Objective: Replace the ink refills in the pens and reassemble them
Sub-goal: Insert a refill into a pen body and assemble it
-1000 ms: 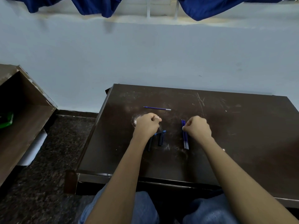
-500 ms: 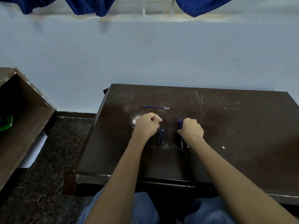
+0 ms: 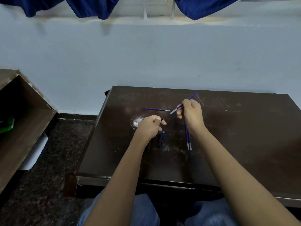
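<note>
Head view: the right hand (image 3: 191, 115) has risen off the table (image 3: 244, 144) and now pinches one blue ink refill (image 3: 193, 96). It is held aloft and tilted, silver tip poking out down-left of the fingers. Two more refills (image 3: 188, 139) lie side by side under its wrist. The left hand (image 3: 150, 127), unmoved, curls on a small dark pen part (image 3: 161, 119). A lone refill (image 3: 156, 109) lies nearer the far edge.

Scratched dk-brown table (image 3: 244, 144), blue curtain (image 3: 91, 7) up top, wood shelf (image 3: 24, 111) at L w/ green item (image 3: 6, 126), speckled floor (image 3: 57, 160)
</note>
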Action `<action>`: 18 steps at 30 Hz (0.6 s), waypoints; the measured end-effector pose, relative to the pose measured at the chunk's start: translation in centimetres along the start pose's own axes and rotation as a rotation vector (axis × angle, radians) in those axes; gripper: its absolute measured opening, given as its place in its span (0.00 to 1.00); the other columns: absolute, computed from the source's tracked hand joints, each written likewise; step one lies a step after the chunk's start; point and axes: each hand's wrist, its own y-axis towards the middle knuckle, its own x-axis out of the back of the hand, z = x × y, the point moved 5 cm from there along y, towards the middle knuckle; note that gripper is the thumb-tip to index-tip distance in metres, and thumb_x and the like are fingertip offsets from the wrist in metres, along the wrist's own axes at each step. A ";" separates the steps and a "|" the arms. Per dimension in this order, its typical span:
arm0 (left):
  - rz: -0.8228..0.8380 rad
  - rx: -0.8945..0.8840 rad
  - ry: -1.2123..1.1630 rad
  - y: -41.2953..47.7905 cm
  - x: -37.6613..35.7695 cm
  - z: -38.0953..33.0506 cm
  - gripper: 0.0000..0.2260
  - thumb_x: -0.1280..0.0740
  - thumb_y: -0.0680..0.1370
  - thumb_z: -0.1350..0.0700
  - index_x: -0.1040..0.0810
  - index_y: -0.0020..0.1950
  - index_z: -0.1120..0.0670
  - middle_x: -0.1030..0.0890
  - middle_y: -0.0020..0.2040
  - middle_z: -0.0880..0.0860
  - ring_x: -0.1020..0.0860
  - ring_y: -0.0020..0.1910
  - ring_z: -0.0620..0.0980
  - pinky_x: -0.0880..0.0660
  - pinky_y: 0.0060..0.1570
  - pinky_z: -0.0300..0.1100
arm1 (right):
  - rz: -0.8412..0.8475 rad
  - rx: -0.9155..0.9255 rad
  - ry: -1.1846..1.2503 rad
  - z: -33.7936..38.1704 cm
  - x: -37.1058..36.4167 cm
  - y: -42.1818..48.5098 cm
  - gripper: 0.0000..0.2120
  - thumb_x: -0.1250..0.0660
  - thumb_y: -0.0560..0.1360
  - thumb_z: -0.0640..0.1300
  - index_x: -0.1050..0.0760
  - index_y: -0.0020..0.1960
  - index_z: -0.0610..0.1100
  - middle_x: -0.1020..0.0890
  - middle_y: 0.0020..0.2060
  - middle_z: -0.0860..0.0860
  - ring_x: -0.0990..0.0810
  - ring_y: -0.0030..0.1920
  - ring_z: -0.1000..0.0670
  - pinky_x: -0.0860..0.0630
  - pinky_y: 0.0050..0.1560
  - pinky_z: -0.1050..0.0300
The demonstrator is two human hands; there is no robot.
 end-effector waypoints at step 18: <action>-0.068 -0.061 -0.046 -0.1 1.3 -0.5 0.15 0.48 0.82 0.53 0.21 0.48 0.49 0.23 0.38 0.47 0.29 0.35 0.42 0.35 0.33 0.38 | 0.173 0.201 -0.066 2.2 -2.2 -1.5 0.05 0.40 0.75 0.36 0.28 0.42 0.44 0.18 0.33 0.48 0.23 0.28 0.52 0.27 0.32 0.61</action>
